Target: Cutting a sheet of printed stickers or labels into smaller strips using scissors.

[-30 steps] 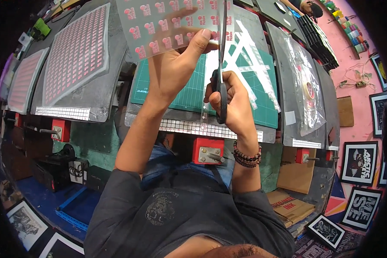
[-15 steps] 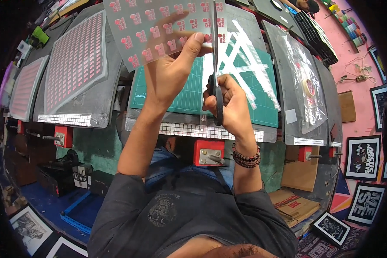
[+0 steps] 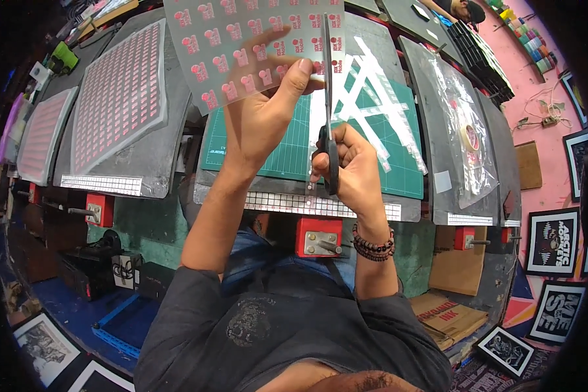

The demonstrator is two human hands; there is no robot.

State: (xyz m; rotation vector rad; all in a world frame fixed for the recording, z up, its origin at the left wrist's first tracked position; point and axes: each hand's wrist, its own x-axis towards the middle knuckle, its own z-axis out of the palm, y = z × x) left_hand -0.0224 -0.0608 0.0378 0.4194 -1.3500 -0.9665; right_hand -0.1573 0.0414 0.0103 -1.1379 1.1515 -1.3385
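Observation:
My left hand (image 3: 264, 114) pinches a translucent sheet (image 3: 232, 39) covered in rows of small red printed logos, thumb in front and fingers showing through from behind. In my right hand (image 3: 353, 166) is a pair of black-handled scissors (image 3: 328, 130), fingers closed around the loops and the blades pointing away from me. The blades lie along the sheet's right part, between the last columns of prints. Beneath both hands is a green cutting mat (image 3: 268, 157), with several cut pale strips (image 3: 370, 78) lying crisscrossed on its right half.
Larger printed sheets (image 3: 121, 98) lie on the dark platen at left. A clear plastic bag (image 3: 460, 130) with a roll of tape (image 3: 469, 138) is on the platen at right. Red clamps (image 3: 318, 236) jut from the front edges. Another person (image 3: 460, 9) is at the far right.
The sheet has shifted slightly right and down with my left hand. The scissor blades look closer together than before, and my right hand has moved slightly.

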